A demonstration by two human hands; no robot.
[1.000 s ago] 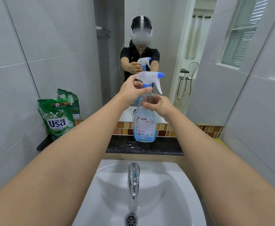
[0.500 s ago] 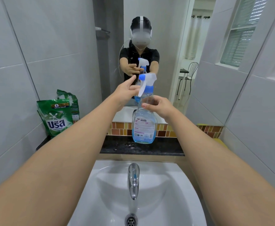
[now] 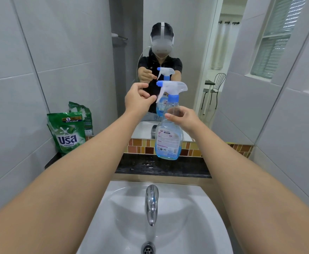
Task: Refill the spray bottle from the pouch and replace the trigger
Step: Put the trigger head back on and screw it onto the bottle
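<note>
Left hand (image 3: 138, 99): we are stretching it out beside the trigger (image 3: 170, 88), fingers loosely spread, holding nothing, fingertips just short of the lever.
Right hand (image 3: 184, 118): we are curling its fingers around the neck of the spray bottle (image 3: 169, 142).
Spray bottle: it is standing upright on the dark desk (image 3: 186, 169) behind the sink (image 3: 195, 208), clear, partly filled with blue liquid, white trigger seated on its blue collar.
Pouch (image 3: 67, 133): green, it is leaning against the left wall.

One wide-angle head camera looks forward and down from close over the sink (image 3: 201, 213) at the frame's bottom, both forearms reaching up the middle, straight into the mirror (image 3: 190, 43) filling the upper centre.
</note>
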